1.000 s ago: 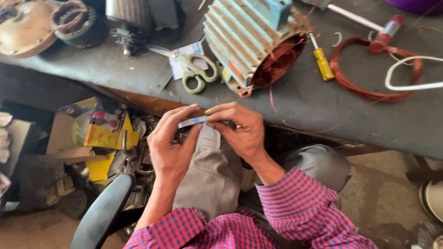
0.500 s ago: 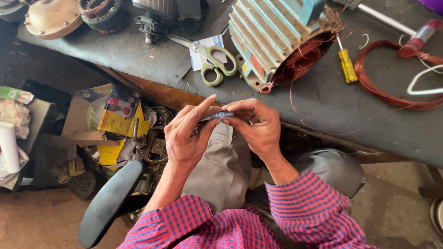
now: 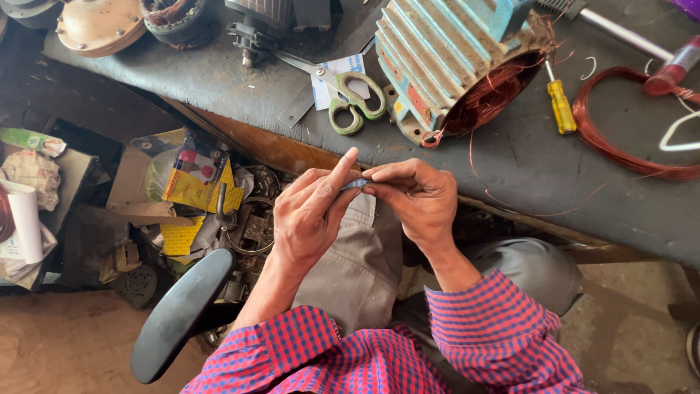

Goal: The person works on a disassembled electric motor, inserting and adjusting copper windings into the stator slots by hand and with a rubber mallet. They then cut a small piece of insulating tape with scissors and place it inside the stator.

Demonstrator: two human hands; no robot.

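- Surface (image 3: 554, 168): dark, worn top running across the upper part of the view, carrying motor parts and tools; its front edge passes just above the hands.
- Motor housing (image 3: 437, 58): blue-grey ribbed body lying on its side on the surface, open end facing right, copper winding (image 3: 488, 98) showing inside with loose strands trailing out.
- Trouser leg (image 3: 357, 270): grey-brown, below the hands, with red-and-blue checked sleeves (image 3: 503, 328) at the bottom of the view.
- Chair armrest (image 3: 182, 314): black, curved, at lower left, beside the left forearm.
- Copper wire coil (image 3: 620, 146): reddish loop lying flat on the surface, right of the motor housing.
- Cardboard boxes (image 3: 197, 175): yellow and brown, among scrap metal under the surface at left.
- Left hand (image 3: 310, 219): fingers bent, index finger stretched upward, thumb and fingers pinching 1 end of the strip.
- Right hand (image 3: 415, 201): fingertips pressed together on the other end of the strip, touching the left hand's fingers.
- Scissors (image 3: 343, 91): green-handled, lying on the surface left of the motor housing, over a white card.
- Screwdriver (image 3: 561, 106): yellow handle, lying between the motor housing and the coil.
- Strip (image 3: 355, 184): small, thin, pale blue-grey piece held between both hands, above the lap and just in front of the surface's edge; its exact kind cannot be told.
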